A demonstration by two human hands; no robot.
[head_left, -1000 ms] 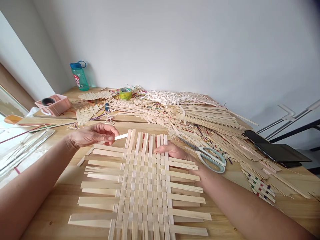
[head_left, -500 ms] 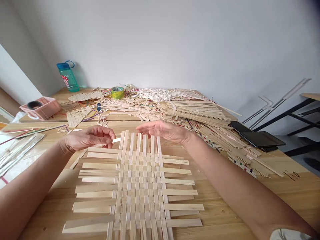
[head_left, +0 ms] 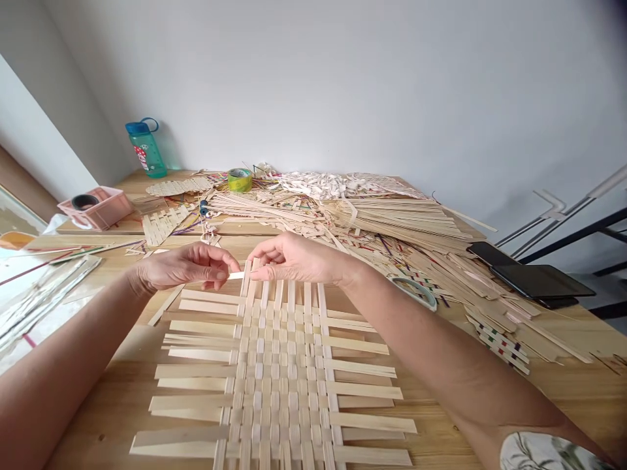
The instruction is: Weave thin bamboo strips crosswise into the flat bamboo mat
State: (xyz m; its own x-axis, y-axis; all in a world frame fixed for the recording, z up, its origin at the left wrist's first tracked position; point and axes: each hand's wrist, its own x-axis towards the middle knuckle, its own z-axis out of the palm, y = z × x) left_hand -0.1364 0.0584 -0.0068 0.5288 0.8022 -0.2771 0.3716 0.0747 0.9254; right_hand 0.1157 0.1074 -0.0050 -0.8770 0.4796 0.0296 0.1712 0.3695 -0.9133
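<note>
A woven mat of pale flat wood strips point(head_left: 284, 369) lies on the table in front of me, its loose ends sticking out on both sides and at the top. Thumb and fingers of my left hand point(head_left: 189, 266) pinch a short bright end of a wood strip point(head_left: 236, 275) by the mat's top left corner. My right hand point(head_left: 306, 260) is over the mat's top edge, its thumb and fingers closed around the upright strip ends at the left. The fingers partly hide those ends, and the rest of the left strip is hard to follow.
Loose strips point(head_left: 401, 225) and scraps cover the table's back. A tape roll point(head_left: 240, 181), a water bottle point(head_left: 147, 153) and a pink basket point(head_left: 110, 212) stand there. On the right lie another roll point(head_left: 430, 301) by my forearm and a dark tablet point(head_left: 543, 281).
My right hand has moved left along the top edge, its fingers closing on the strip ends at the left corner. My left hand keeps its pinch. The view has shifted slightly.
</note>
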